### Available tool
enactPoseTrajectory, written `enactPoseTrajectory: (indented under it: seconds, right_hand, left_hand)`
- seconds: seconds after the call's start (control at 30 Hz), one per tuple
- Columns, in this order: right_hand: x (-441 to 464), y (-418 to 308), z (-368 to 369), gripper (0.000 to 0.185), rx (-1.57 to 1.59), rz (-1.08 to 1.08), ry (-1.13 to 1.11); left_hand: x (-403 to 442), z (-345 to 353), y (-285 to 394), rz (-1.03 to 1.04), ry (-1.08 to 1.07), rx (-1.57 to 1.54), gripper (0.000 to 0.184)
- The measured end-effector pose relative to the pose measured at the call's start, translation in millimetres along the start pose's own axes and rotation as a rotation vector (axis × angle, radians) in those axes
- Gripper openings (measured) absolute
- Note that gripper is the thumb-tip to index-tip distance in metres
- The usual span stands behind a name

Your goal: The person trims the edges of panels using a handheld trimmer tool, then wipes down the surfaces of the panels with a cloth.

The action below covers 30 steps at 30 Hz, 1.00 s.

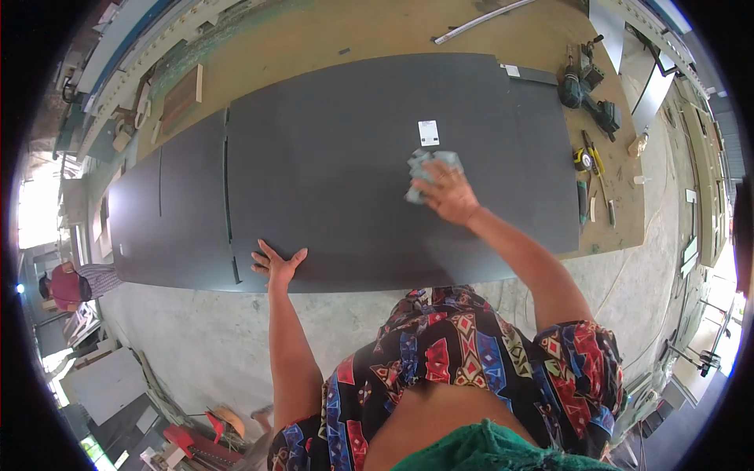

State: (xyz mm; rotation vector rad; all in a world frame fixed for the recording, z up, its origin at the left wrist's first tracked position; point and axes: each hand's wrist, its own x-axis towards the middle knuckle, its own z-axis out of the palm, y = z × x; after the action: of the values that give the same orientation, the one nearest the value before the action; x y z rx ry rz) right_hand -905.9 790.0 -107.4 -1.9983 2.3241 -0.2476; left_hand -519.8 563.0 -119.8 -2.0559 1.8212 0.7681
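A large dark grey panel [338, 173] lies flat across the worktable in front of me. My right hand [449, 195] presses a crumpled light grey-blue cloth [419, 169] onto its surface, right of the middle. Just above the cloth, a white label [428, 133] sits on the panel. My left hand [277, 265] rests with fingers spread on the panel's near edge, close to a narrow dark gap [228, 188] that separates it from the panel section [177, 204] on the left.
On the brown worktable [632, 204] at right lie a cordless drill [589, 102], a tape measure [582, 160] and several hand tools. A pale strip [483, 22] lies at the far side. Another person [67, 286] is beyond the left end. Concrete floor [196, 330] shows below.
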Motion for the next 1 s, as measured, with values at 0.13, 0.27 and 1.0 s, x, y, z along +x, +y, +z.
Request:
enactPoseTrajectory:
  seconds: [0.13,0.27,1.0]
  right_hand:
    - [15,81,-9,0.042,-0.038,0.237,0.213]
    - [49,145,-12,0.042,-0.020,0.463,0.301]
    - [265,7,16,0.052,0.044,0.413,-0.009]
  left_hand:
    - [-7,-5,-15,-0.022,-0.001,-0.018,0.139]
    - [-11,-2,-24,0.014,-0.004,-0.081,0.144]
    - [-50,-31,-17,-0.078,-0.087,-0.041,0.143]
